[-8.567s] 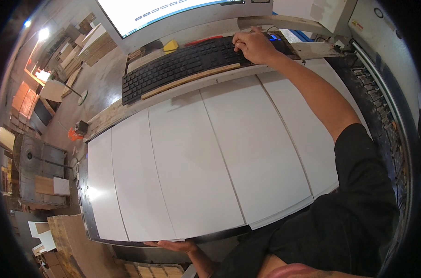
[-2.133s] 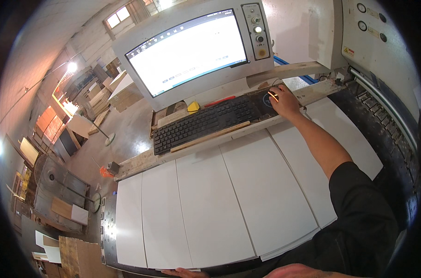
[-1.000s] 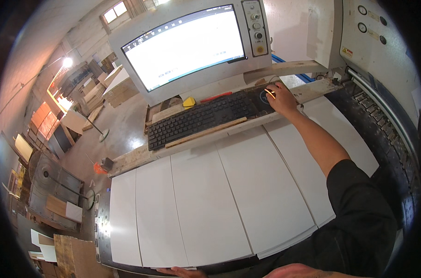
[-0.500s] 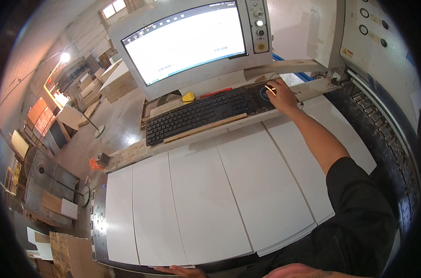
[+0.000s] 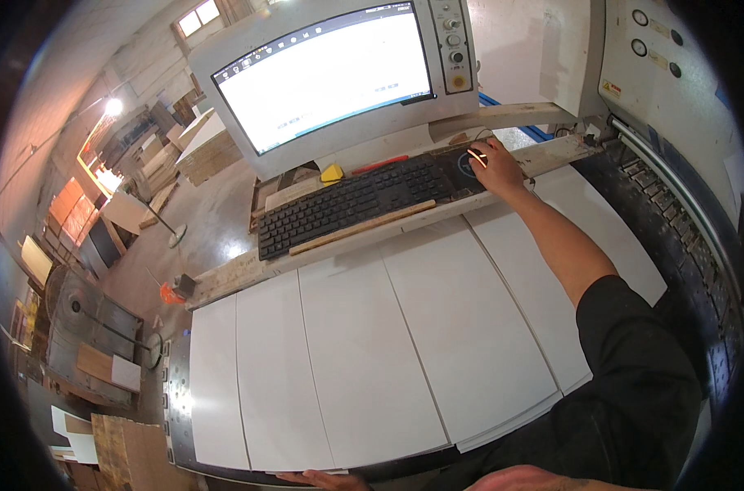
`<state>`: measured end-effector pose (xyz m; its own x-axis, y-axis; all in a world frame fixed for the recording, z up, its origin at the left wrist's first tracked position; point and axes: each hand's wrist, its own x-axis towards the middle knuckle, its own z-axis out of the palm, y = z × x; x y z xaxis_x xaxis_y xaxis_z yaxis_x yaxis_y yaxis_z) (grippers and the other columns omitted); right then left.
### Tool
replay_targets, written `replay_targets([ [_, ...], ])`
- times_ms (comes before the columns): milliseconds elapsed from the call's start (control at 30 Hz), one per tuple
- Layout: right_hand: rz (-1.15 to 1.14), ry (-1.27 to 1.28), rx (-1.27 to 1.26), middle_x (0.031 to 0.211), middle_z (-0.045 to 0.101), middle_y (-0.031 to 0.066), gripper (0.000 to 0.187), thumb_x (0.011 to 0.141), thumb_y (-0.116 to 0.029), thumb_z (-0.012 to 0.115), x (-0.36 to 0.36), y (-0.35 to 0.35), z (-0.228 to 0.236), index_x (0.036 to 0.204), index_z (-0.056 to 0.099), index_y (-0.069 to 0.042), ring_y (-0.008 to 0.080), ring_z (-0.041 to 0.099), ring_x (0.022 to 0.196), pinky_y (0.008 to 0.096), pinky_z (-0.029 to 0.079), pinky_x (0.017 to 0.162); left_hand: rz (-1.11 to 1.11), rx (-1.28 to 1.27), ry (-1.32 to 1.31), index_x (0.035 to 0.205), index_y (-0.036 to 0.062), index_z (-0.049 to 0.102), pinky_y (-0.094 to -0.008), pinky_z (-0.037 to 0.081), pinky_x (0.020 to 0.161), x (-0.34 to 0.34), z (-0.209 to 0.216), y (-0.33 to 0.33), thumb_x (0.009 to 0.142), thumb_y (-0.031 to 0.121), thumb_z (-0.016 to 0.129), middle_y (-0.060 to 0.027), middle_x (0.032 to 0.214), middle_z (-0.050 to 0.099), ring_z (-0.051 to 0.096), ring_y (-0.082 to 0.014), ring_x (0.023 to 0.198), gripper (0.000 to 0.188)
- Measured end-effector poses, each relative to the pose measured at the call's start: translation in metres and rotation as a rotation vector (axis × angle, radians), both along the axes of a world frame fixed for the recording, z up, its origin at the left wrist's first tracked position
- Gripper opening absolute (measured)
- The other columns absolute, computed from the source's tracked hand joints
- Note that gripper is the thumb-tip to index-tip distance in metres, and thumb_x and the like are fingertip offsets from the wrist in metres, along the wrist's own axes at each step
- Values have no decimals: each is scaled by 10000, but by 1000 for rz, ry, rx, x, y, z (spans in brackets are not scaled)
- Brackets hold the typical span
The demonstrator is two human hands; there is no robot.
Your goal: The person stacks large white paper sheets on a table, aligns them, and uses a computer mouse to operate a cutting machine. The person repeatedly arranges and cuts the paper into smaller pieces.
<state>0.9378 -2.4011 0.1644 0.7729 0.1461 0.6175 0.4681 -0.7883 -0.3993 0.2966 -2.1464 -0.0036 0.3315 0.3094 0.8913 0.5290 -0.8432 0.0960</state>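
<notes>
My right hand [image 5: 496, 168] rests over a computer mouse [image 5: 477, 159], its fingers curled round it. Most of the mouse is hidden; a lit orange strip shows. To its left lies a black keyboard [image 5: 347, 200] on a worn wooden shelf. My left hand [image 5: 323, 479] is at the near edge of the white panels [image 5: 364, 352], cut off by the bottom of the view. Its visible fingers are stretched out along that edge. The panels lie side by side below the shelf, with narrow gaps between them.
A monitor [image 5: 323, 74] with a bright screen stands behind the keyboard, a button panel [image 5: 454, 47] at its right. A yellow object [image 5: 332, 173] and a red stick-like object [image 5: 380, 164] lie behind the keyboard. Machine rollers [image 5: 675, 213] run along the right. Stacked boards [image 5: 208, 147] stand far left.
A lit button beside the monitor looks dimmer now. The whole view has shifted slightly. Both hands keep their places, the right one on the mouse.
</notes>
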Motion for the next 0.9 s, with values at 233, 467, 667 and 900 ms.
replay_targets([
  [233,118,-314,-96,1360,665,157,416,944,-286,760,-4,4,15,1312,693,-105,379,635,1253,477,523,1050,-36,9,34,1653,24,182,-776,404,1126,-5,2,-1,1085,327,636,-342,1662,224,311,-650,1481,788],
  [467,643,-87,-88,1008,788,133,193,972,-94,686,-50,66,45,1154,699,-31,300,746,1025,431,556,960,-55,21,43,1684,73,144,-768,309,1171,-4,7,0,1079,467,592,-323,1713,153,233,-630,1526,850],
  [667,730,-79,-104,909,792,126,101,978,-46,648,-53,99,50,1046,710,-5,294,782,915,417,589,853,-56,-22,28,1701,121,105,-774,268,1189,-6,4,-1,1025,545,661,-326,1719,135,191,-600,1556,973],
  [900,437,-21,-39,969,804,100,190,1007,-150,617,-25,58,48,1104,733,-35,300,768,945,434,588,858,-79,-55,-23,1698,126,126,-773,302,1172,-6,-3,4,1069,518,588,-341,1704,157,215,-618,1540,873],
])
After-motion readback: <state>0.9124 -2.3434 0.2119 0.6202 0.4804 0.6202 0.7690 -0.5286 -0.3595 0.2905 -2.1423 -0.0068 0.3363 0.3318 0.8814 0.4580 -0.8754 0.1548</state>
